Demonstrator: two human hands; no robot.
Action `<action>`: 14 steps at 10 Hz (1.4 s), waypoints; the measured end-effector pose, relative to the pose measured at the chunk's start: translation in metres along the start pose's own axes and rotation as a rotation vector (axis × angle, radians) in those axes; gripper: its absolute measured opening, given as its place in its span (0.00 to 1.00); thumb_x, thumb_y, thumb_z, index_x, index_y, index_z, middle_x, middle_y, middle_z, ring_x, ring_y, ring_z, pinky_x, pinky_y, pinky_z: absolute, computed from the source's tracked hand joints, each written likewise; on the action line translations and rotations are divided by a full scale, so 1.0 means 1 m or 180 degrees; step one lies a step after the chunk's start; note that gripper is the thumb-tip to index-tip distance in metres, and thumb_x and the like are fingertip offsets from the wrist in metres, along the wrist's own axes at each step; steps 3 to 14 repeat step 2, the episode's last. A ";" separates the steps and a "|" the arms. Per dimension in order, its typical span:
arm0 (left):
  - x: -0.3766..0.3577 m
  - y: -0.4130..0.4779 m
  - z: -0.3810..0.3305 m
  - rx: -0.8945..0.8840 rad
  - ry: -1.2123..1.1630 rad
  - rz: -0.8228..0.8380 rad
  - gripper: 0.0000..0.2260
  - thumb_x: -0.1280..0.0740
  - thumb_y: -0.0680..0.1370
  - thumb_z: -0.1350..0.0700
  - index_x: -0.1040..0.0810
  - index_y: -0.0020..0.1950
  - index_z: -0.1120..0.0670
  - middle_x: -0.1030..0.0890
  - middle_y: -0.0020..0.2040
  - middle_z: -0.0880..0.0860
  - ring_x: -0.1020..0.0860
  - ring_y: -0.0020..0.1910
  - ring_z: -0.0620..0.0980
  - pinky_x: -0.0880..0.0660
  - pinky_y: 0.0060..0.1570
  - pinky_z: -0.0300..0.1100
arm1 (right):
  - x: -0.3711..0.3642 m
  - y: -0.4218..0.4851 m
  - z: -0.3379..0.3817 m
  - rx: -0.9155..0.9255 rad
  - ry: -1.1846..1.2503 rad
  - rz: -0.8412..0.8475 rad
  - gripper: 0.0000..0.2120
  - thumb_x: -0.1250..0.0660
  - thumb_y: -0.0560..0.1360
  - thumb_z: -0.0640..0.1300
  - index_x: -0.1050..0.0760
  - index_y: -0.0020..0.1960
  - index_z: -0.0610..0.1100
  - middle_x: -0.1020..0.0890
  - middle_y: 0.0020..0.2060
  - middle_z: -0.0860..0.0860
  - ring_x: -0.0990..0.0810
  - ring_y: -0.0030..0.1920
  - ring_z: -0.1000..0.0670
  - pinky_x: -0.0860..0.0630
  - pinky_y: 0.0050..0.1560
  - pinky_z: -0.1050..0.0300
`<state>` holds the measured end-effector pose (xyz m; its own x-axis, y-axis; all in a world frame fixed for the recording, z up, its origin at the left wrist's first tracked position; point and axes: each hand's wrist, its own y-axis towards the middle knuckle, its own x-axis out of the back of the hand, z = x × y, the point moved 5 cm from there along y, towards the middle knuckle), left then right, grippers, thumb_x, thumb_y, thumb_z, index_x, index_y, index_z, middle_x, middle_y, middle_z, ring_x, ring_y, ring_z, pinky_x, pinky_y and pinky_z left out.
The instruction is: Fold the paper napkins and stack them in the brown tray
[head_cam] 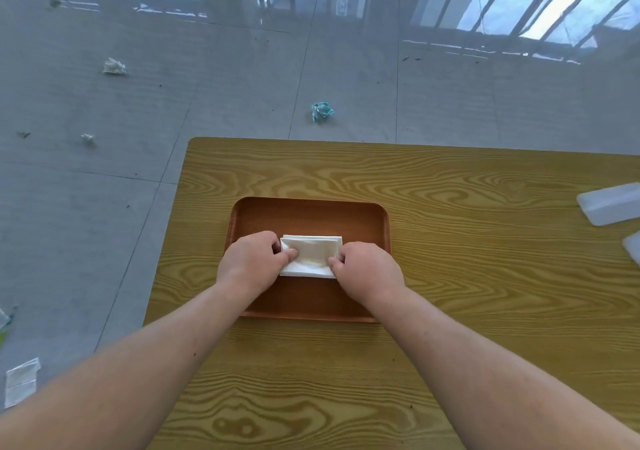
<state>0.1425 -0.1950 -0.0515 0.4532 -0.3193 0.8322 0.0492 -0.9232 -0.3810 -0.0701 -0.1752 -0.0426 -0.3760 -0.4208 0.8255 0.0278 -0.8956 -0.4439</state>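
My left hand (251, 262) and my right hand (363, 269) are both down in the tray (308, 214), one at each short end of the napkins (311, 254). The napkins are a white folded stack, lying flat on the tray floor at about the middle of it, a little nearer the tray's left rim than its right, with bare brown floor showing beyond them toward the far rim and in front of them toward the near rim. Layered edges show at the stack's far right corner. My left fingers are curled in narrow, the thumb lying on top of the stack's left end and the other fingers tucked at its edge; my right fingers are curled the same way, pinching the right end with the thumb on top. Whether I am pressing or lifting I cannot tell. The tray sits on the desk (485, 276) near its left edge, well back from the near edge, long side running left to right. At the desk's right edge lies a pale plastic box (609, 204), and just nearer me a second pale piece (632, 247), cut off by the frame. On the floor (104, 207) beyond the desk's far edge are a teal crumpled wad (322, 110) and a white wad (114, 67) farther left.
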 end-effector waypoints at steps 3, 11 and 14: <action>0.017 -0.007 -0.010 -0.0251 0.0138 -0.0306 0.19 0.32 0.75 0.31 0.26 0.41 0.45 0.21 0.38 0.44 0.23 0.37 0.44 0.27 0.31 0.44 | 0.017 -0.007 0.007 0.0135 -0.0077 -0.0335 0.18 0.40 0.80 0.57 0.30 0.35 0.50 0.23 0.32 0.54 0.24 0.33 0.50 0.34 0.28 0.55; 0.017 -0.007 -0.010 -0.0251 0.0138 -0.0306 0.19 0.32 0.75 0.31 0.26 0.41 0.45 0.21 0.38 0.44 0.23 0.37 0.44 0.27 0.31 0.44 | 0.017 -0.007 0.007 0.0135 -0.0077 -0.0335 0.18 0.40 0.80 0.57 0.30 0.35 0.50 0.23 0.32 0.54 0.24 0.33 0.50 0.34 0.28 0.55; 0.017 -0.007 -0.010 -0.0251 0.0138 -0.0306 0.19 0.32 0.75 0.31 0.26 0.41 0.45 0.21 0.38 0.44 0.23 0.37 0.44 0.27 0.31 0.44 | 0.017 -0.007 0.007 0.0135 -0.0077 -0.0335 0.18 0.40 0.80 0.57 0.30 0.35 0.50 0.23 0.32 0.54 0.24 0.33 0.50 0.34 0.28 0.55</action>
